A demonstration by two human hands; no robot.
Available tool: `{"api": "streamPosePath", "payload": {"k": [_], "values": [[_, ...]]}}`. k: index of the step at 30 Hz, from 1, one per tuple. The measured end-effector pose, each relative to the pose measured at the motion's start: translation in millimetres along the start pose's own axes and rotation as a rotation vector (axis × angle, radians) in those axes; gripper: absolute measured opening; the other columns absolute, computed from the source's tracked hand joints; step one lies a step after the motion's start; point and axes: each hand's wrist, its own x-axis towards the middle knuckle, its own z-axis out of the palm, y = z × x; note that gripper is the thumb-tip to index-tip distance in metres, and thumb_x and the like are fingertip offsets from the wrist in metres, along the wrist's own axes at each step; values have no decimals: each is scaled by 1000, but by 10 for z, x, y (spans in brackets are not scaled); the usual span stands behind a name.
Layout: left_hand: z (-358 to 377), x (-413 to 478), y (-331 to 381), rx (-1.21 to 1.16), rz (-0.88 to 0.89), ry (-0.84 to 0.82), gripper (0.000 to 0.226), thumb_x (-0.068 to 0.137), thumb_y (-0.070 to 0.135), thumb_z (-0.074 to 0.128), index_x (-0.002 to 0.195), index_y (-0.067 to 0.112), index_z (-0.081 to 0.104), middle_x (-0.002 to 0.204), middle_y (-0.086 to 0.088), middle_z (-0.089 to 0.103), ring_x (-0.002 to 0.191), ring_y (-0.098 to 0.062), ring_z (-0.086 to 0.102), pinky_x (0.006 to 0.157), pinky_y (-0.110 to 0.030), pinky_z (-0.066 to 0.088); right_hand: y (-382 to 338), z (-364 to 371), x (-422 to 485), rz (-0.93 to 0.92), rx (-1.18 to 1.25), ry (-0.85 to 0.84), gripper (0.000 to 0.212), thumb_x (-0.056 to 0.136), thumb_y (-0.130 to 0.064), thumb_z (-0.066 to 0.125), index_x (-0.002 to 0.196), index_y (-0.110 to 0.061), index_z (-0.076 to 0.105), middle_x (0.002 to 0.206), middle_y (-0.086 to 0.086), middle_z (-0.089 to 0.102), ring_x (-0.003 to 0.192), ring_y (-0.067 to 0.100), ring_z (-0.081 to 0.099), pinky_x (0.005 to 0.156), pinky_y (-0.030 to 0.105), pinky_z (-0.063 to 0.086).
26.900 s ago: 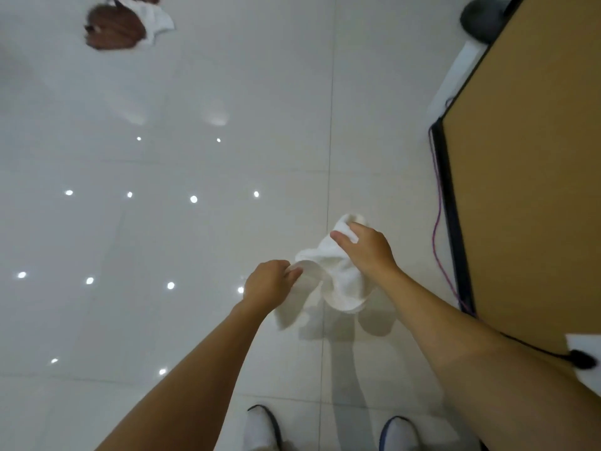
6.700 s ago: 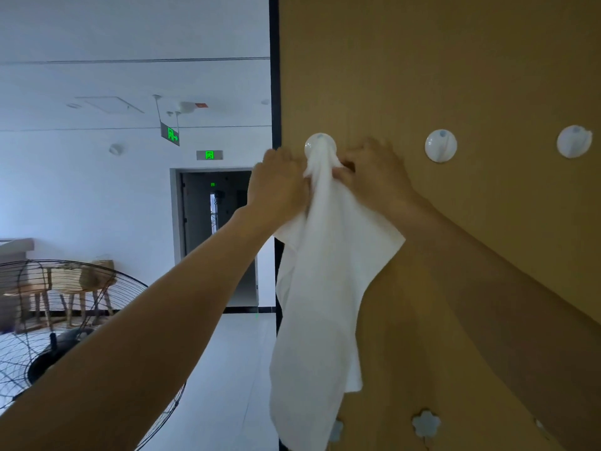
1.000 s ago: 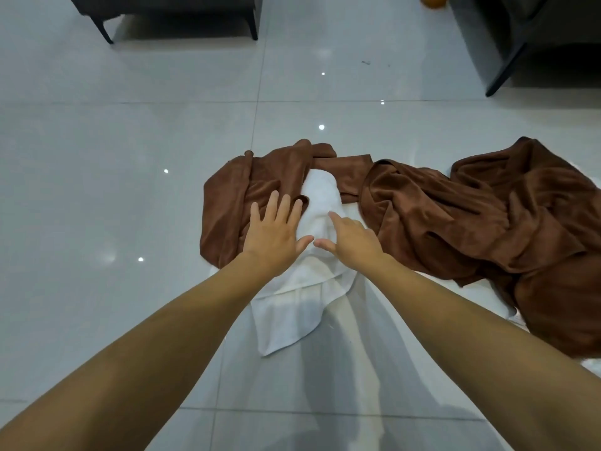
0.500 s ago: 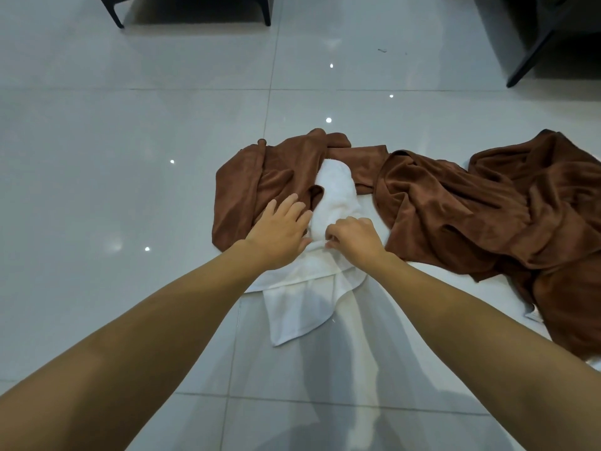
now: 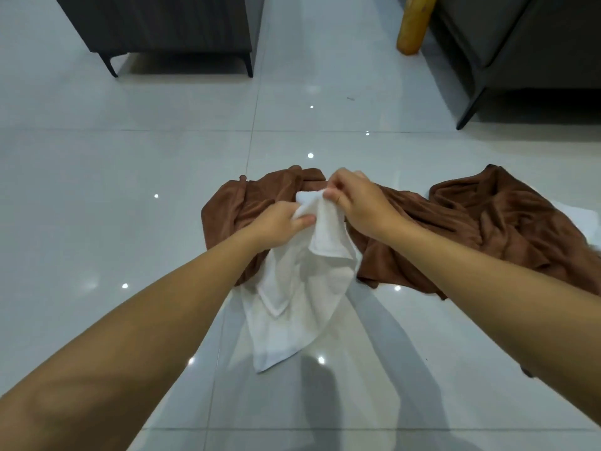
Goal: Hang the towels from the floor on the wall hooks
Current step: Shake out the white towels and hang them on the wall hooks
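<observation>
While we are looking down at tiled floor (image 5: 97, 190), our left hand (image 5: 279, 222) and right hand (image 5: 361, 200) are both pinching top edge of white towel (image 5: 292, 297), rest hanging toward us. Brown towels (image 5: 487, 229) are lying crumpled just behind, spreading right. Dark cabinet (image 5: 162, 24) standing far left, grey sofa (image 5: 520, 43) far right, yellow cylinder (image 5: 413, 24) between.

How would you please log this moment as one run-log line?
phase: pickup | left hand: grips white towel | right hand: pinches white towel | brown towels: on floor
</observation>
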Motion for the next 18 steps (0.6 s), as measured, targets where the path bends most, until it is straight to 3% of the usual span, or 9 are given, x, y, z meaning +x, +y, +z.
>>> {"api": "streamPosePath", "payload": {"k": [3,6,8,11,13,15,18], "values": [[-111,29,284,-172,4,111,38,95,39,57,91,3,69,83,-6,66,73,-14,55,68,-30,43,-143,-253,20,61,96,89,13,99,-27,52,92,-17,50,81,-7,53,75,8,47,64,18,36],[-153,19,543,-316,1,207,46,94,45,57,92,1,66,81,-8,66,72,-14,57,66,-28,44,-172,-371,-13,143,264,156,19,99,-32,51,95,-14,55,85,-2,57,75,9,51,69,24,41],[-157,8,667,-394,3,231,44,95,47,55,96,6,69,95,-12,72,80,-18,64,72,-32,52,-114,-355,-52,177,348,127,26,100,-37,48,95,-15,58,86,-4,58,77,9,53,72,25,43],[-190,-11,829,-473,-26,274,39,95,53,50,93,20,69,98,-6,73,91,-21,69,82,-37,57,-55,-306,-114,188,469,57,32,98,-48,46,98,-19,59,89,-8,61,76,6,57,70,24,45],[-229,-7,922,-526,-60,297,43,95,57,46,96,20,68,96,-3,73,89,-20,70,79,-35,58,-45,-291,-139,160,544,69,33,88,-57,48,106,-30,54,104,-9,62,89,3,62,74,20,48],[-263,6,967,-545,-88,337,48,96,58,44,97,15,67,96,-3,71,88,-20,68,77,-33,56,-58,-280,-146,152,587,112,52,76,-72,52,115,-37,49,119,-6,59,106,8,61,83,24,52],[-304,28,989,-610,-167,404,49,93,63,43,95,17,61,99,-3,68,95,-23,65,88,-39,55,-100,-248,-150,129,557,127,70,65,-84,53,116,-36,49,125,-5,57,110,3,58,85,17,50]]}}
